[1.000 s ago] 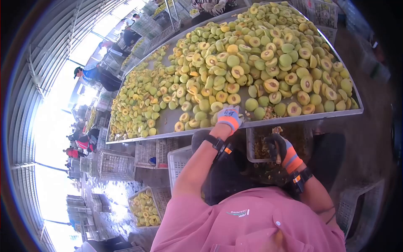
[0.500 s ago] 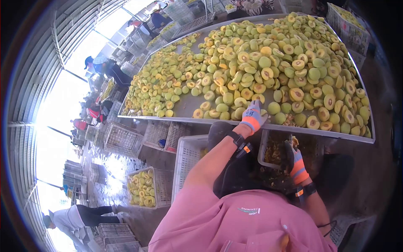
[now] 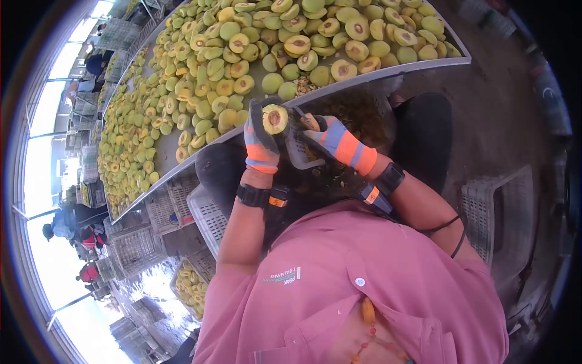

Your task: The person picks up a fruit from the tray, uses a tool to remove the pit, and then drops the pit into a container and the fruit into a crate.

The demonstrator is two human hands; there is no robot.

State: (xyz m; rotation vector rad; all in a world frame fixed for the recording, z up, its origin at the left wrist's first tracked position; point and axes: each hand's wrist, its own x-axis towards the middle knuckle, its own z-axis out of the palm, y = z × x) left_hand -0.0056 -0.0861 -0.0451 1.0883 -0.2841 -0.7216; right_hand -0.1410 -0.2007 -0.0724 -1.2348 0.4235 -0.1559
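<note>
My left hand (image 3: 262, 136), in a grey and orange glove, is closed around a halved fruit (image 3: 275, 119) whose cut face with the brown pit centre shows. Close to its right, my right hand (image 3: 336, 141), gloved the same way, is wrapped round a small tool (image 3: 311, 122) with an orange-brown part; its thin tip points toward the fruit. Both hands are over my lap, just below the metal edge of a table (image 3: 364, 77) heaped with green-yellow halved fruit (image 3: 225, 73).
Beneath my hands is a grey basket (image 3: 298, 151) with dark scraps. A white crate (image 3: 209, 219) stands left of my leg, another crate (image 3: 267, 358) cannot be made out. An empty-looking crate (image 3: 494, 212) lies at right. Co-workers (image 3: 89, 272) are at far left.
The view has turned. My left hand has drawn back from the fruit heap and now holds a halved fruit. My right hand has come up beside it with the tool.
</note>
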